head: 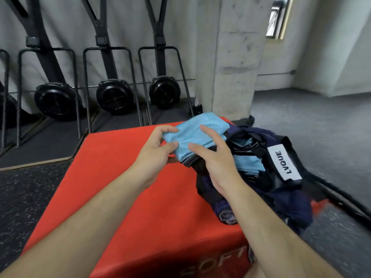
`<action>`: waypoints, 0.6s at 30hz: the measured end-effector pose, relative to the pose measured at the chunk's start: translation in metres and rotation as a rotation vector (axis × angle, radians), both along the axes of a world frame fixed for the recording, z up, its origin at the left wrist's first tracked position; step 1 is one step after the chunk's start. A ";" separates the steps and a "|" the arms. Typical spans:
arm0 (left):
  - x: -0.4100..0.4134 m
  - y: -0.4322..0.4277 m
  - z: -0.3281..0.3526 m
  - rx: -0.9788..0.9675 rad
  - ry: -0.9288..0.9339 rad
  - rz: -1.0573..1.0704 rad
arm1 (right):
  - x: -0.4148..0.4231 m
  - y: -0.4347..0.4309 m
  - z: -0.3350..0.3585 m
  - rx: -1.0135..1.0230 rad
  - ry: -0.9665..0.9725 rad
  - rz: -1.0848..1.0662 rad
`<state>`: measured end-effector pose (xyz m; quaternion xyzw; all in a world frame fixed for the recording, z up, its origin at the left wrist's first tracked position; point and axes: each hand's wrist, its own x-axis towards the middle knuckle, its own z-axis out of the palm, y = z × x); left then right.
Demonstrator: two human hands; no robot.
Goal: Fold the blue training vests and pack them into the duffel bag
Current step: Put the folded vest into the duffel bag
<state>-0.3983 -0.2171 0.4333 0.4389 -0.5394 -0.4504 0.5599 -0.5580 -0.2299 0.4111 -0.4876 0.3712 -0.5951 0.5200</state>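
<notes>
A folded light-blue mesh vest (198, 133) is held above the red soft box (120, 177), just left of the navy duffel bag (281, 189). My left hand (158, 151) grips the vest's near left edge between thumb and fingers. My right hand (212, 157) is on the vest's right side, fingers spread and fairly straight against the cloth. The duffel bag lies open on the box's right edge, with more light-blue vests (247, 163) visible inside it. A white strap label (284, 162) reads LVQUE.
Several black fan machines on stands (114, 97) line the grey wall behind the box. A concrete pillar (236, 57) rises behind the bag. Dark rubber floor (311, 121) surrounds the box; the bag's strap (341, 199) trails off to the right.
</notes>
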 end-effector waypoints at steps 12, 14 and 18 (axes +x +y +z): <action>-0.118 -0.068 -0.014 -0.063 -0.427 0.040 | -0.100 -0.020 -0.018 0.075 -0.103 -0.439; -0.123 -0.081 -0.027 -0.119 -0.694 0.133 | -0.112 -0.032 -0.029 0.130 -0.106 -0.536; -0.124 -0.095 -0.046 -0.024 -1.047 0.087 | -0.112 -0.055 -0.047 0.245 -0.111 -0.513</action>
